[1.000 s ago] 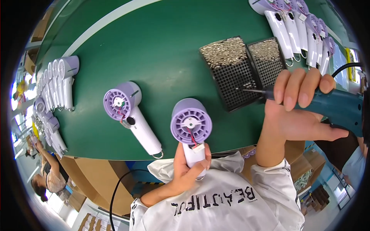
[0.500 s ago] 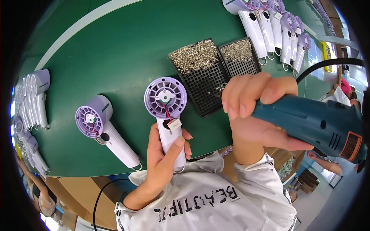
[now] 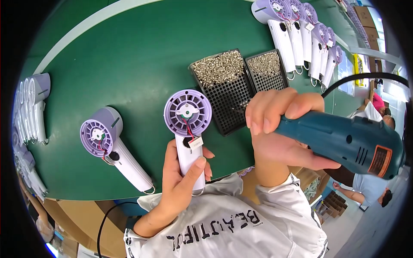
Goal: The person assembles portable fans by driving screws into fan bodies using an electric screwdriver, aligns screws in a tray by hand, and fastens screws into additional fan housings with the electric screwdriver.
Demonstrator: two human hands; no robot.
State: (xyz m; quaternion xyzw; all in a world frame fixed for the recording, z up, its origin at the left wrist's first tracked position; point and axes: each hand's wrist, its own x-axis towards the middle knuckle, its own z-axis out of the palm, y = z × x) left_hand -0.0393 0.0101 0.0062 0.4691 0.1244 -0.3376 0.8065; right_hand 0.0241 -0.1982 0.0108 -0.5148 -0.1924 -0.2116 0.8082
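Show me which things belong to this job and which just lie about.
Seemingly in the job:
purple-topped fan, in the left hand
teal power tool, in the right hand
larger screw tray, smaller screw tray
second fan, lying apart

Seemingly just lying about:
cardboard box, lower left
stacked cartons, upper right

White shirt point(image 3: 275, 223) with large black lettering point(image 3: 215, 228)

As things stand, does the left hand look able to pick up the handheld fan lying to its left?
Probably not: the left hand holds another handheld fan by its white handle. The path itself looks free, with nothing seen between that hand and the lying fan.
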